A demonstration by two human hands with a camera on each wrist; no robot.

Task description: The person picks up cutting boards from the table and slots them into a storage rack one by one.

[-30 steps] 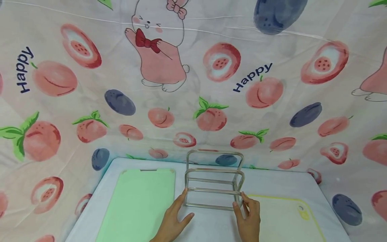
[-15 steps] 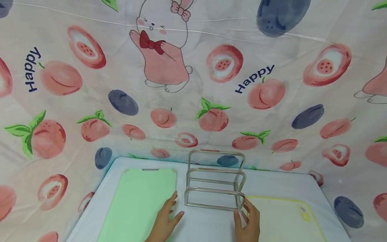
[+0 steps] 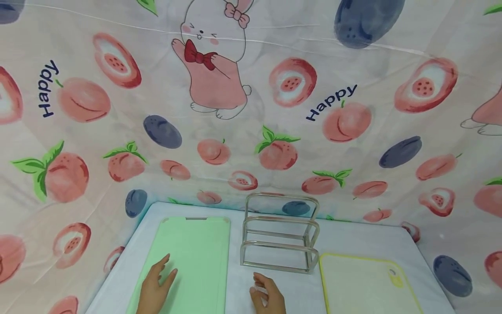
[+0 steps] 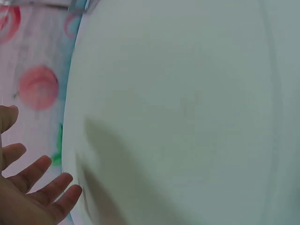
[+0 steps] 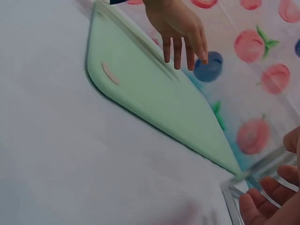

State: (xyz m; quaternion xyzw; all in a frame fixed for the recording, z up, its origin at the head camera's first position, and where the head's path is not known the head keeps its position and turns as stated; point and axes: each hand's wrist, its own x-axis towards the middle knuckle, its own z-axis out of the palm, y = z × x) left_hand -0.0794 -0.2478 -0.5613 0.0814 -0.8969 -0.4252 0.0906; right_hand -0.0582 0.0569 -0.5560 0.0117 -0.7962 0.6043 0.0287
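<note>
My left hand (image 3: 153,290) hovers over the pale green cutting board (image 3: 198,248), fingers spread and holding nothing; its shadow falls on the board. In the left wrist view the same hand (image 4: 35,194) shows at the lower left with loosely bent fingers. My right hand (image 3: 271,296), fingers loosely curled and without anything in them, is just in front of the metal wire rack (image 3: 278,246). The rack has several upright loops and stands on the table between the boards. The right wrist view shows the left hand (image 5: 176,23) above the green board (image 5: 145,93).
A whitish cutting board (image 3: 361,283) with a yellow rim lies to the right of the rack. White cloth covers the table (image 3: 353,237). A fruit-and-rabbit printed curtain (image 3: 251,144) hangs behind and at both sides.
Both hands have let go of the rack and moved left. The left went from the rack's left corner to above the green board, the right to the rack's front. The rack stays put.
</note>
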